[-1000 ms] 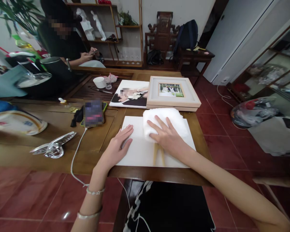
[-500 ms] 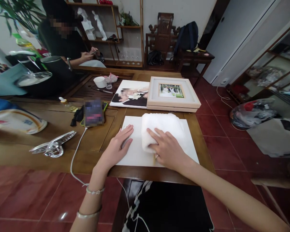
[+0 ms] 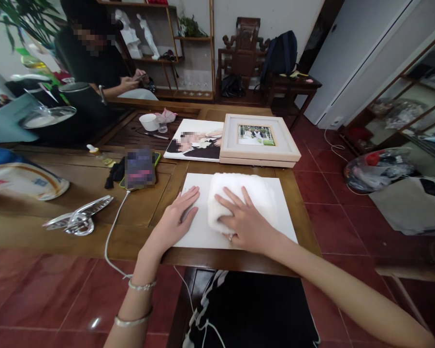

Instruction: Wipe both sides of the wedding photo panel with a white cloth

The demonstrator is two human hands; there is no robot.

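Note:
A flat white board [image 3: 286, 220] lies on the wooden table in front of me. My left hand [image 3: 174, 215] rests flat on the board's left side, fingers stretched and thumb apart. On the board is a thick, folded white fluffy cloth [image 3: 261, 188]. My right hand [image 3: 244, 220] presses on the cloth's near left part with its fingers spread over the top, holding it against the board. Its thumb side is at the cloth's near edge, where the grip is partly hidden.
Behind the board lie a portrait print [image 3: 195, 145] and light wooden picture frames [image 3: 290, 145]. To the left are a phone [image 3: 140, 166] with a white cable, a silver metal tool [image 3: 79, 217] and a white cup [image 3: 148, 122]. A person [image 3: 90, 63] sits across the table.
My right hand and the white cloth have slid slightly left and toward me on the board, and the fingers are spread wider. My left hand stays in place.

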